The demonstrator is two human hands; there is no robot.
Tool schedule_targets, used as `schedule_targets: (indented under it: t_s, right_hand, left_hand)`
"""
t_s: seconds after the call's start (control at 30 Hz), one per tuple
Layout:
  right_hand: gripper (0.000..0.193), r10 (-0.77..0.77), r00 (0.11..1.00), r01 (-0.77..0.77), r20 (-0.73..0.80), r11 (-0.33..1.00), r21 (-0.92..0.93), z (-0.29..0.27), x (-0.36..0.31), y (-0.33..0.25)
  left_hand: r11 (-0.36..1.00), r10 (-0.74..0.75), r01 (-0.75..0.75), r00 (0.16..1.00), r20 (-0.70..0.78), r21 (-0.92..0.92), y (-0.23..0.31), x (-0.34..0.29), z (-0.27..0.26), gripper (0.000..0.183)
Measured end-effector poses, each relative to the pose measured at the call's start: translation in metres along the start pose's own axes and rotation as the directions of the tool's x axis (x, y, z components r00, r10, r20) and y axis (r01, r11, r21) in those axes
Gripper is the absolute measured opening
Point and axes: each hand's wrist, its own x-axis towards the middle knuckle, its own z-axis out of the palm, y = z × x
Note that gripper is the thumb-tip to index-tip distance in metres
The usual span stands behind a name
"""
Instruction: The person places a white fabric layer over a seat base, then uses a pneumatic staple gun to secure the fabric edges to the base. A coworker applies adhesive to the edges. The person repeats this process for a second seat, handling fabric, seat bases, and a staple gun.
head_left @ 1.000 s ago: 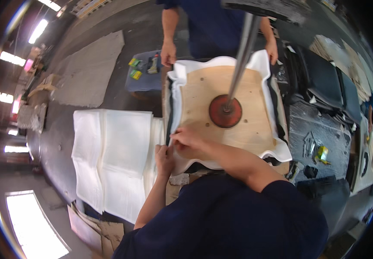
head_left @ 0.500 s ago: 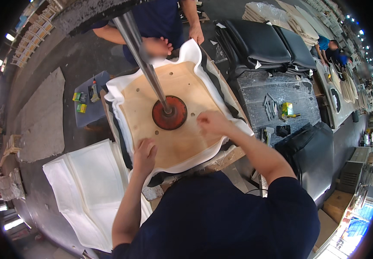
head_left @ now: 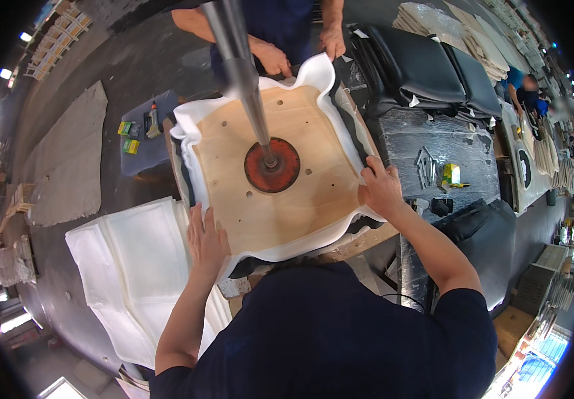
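Observation:
A pale plywood board (head_left: 287, 226) with several holes lies on white padding (head_left: 260, 251), whose wavy edge rises around it. A round red press pad (head_left: 260, 174) on a metal rod (head_left: 252, 110) rests on the board's middle. My left hand (head_left: 207, 243) lies with fingers stretched along the left edge of the padding, near the close corner. At the right edge, the fingers of my right hand (head_left: 381, 189) are bent around the padding. Black material (head_left: 347, 126) shows along the padding's outer side. Across from me, a co-worker's hands (head_left: 275, 60) hold the far edge.
White folded sheets (head_left: 130, 249) lie at left. Beyond them, a drill (head_left: 152, 120) and small boxes (head_left: 127, 136) rest on a stand. Stacked black covers (head_left: 413, 63) lie at far right, above a plastic-wrapped table (head_left: 410, 143) with metal tools and a yellow box (head_left: 451, 174).
My right hand has moved right, from above the board to the padding's edge. My left hand has shifted outward onto the left edge. The co-worker's hand has reached the far edge.

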Motion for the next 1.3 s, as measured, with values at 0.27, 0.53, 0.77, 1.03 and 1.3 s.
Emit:
schedule_targets:
  t_s: [0.27,0.53,0.77,1.03,1.3]
  right_hand:
    - [0.016,0.002,0.976,-0.021,-0.217,0.996,-0.081,0.001,0.001,-0.012]
    - [0.011,0.385,0.846,-0.244,-0.368,0.895,0.373,0.038,-0.016,0.003]
    - [0.089,-0.21,0.929,0.162,0.306,0.971,0.174,-0.024,0.056,-0.077]
    - [0.138,-0.263,0.822,0.203,0.504,0.964,0.172,-0.01,0.061,-0.083]
    - [0.107,-0.138,0.899,-0.075,0.417,0.887,0.455,-0.02,0.056,-0.09]
  left_hand:
    - [0.981,-0.029,0.038,0.998,-0.049,0.192,-0.009,-0.029,-0.006,0.029]
    - [0.925,-0.379,0.377,0.925,-0.031,-0.049,-0.04,-0.031,-0.017,0.018]
    - [0.983,0.148,-0.138,0.986,0.078,-0.119,0.015,0.035,0.004,0.048]
    - [0.932,0.362,-0.363,0.928,0.089,-0.008,0.007,0.033,0.062,0.073]
    - [0.948,0.314,-0.315,0.949,-0.019,-0.056,0.01,0.033,0.037,0.048]
